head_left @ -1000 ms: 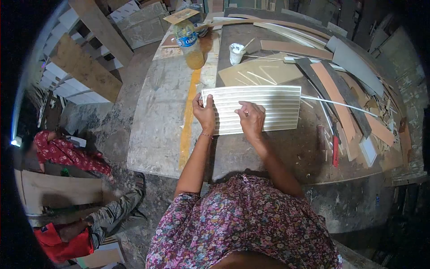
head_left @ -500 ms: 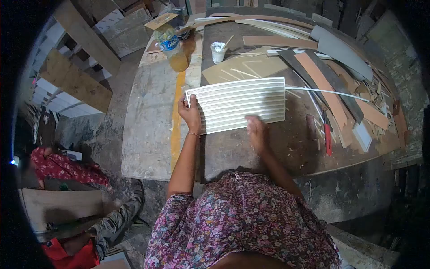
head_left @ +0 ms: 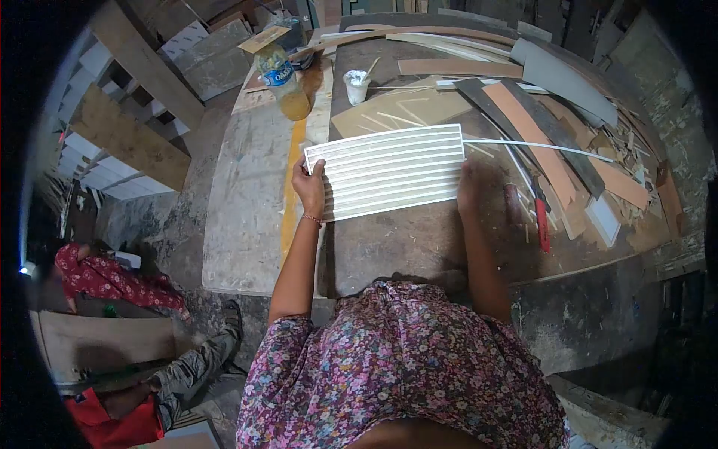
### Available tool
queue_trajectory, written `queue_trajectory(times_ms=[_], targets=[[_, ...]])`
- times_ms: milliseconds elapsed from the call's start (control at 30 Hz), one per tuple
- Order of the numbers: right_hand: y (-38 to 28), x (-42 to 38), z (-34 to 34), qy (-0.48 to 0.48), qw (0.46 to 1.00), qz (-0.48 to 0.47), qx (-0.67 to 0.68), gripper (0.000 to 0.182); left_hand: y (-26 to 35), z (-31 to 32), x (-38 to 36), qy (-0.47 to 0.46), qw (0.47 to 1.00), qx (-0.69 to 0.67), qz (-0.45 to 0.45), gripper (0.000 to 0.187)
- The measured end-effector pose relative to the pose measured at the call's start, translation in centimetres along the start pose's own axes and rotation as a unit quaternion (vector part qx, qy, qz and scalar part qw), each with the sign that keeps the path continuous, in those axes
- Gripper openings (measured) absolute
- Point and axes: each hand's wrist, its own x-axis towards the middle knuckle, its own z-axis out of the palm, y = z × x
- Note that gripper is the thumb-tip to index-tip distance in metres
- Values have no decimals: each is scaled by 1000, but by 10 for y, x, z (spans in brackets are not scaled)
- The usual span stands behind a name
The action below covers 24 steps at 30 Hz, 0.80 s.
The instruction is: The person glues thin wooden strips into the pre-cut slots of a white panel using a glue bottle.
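Note:
A white ribbed rectangular panel (head_left: 389, 172) is held tilted above the dark part of the workbench. My left hand (head_left: 309, 185) grips its left edge, thumb on the front face. At the panel's right edge is my right hand (head_left: 469, 187), blurred, its fingers partly hidden, so its grip is unclear. Beyond the panel lies a brown board (head_left: 449, 108) with thin sticks on it. Behind that stands a white cup (head_left: 356, 88) of white paste with a stick in it.
A bottle (head_left: 283, 86) with amber liquid stands at the back left. Wood strips (head_left: 523, 131), a red-handled tool (head_left: 542, 224) and a dark red cylinder (head_left: 512, 203) lie on the right. Two other people are at the lower left, one in a red floral garment (head_left: 112, 280).
My right hand has moved from the panel's lower front to its right edge. The panel has shifted slightly left in view. My left hand keeps its hold.

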Motion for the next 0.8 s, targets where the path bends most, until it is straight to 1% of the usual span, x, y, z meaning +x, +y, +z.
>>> queue_trajectory(times_ms=[67,100,133,233,267,367,400,467,500,533,567,633,667,700,767,800], targets=[[2,-1,-11,-2,997,-39,-70,38,10,-4,-4,-12,1000,20,-16,37],[4,-4,-15,-6,998,-32,-49,38,14,-7,-8,-14,999,30,-24,36],[-8,-10,-27,-10,999,-23,-28,39,19,-10,-14,-17,999,39,-32,36],[-7,-24,-42,-52,998,-17,-24,41,20,-19,-35,-18,984,175,-10,37],[-3,-29,-45,-72,997,-17,-33,42,32,-19,-48,-33,981,190,12,41],[12,-44,-42,-52,994,-32,-90,36,19,-20,-64,1,938,327,115,45],[17,-47,-43,-61,992,-21,-110,38,18,-21,-69,-49,939,338,28,49],[12,-52,-45,-80,985,0,-151,42,31,-16,-77,-79,923,376,-24,50],[16,-51,-44,-80,983,-15,-163,45,34,-16,-80,-94,913,394,-49,51],[21,-48,-42,-79,981,-30,-175,48,-7,-22,-79,-70,887,442,110,53],[21,-45,-41,-78,978,-45,-186,51,0,-19,-84,-86,869,472,123,55],[14,-41,-34,-34,966,-197,-166,57,17,-4,-104,-120,826,530,150,59],[5,-39,-34,-10,950,-272,-154,61,27,2,-114,-170,837,501,142,64],[-4,-36,-35,-61,941,-263,-202,63,29,9,-122,-185,807,533,172,65],[-23,-30,-39,-161,910,-243,-295,69,31,17,-135,-196,793,544,191,66],[-12,-31,-32,-174,907,-257,-284,71,27,17,-139,-210,781,558,186,68]])
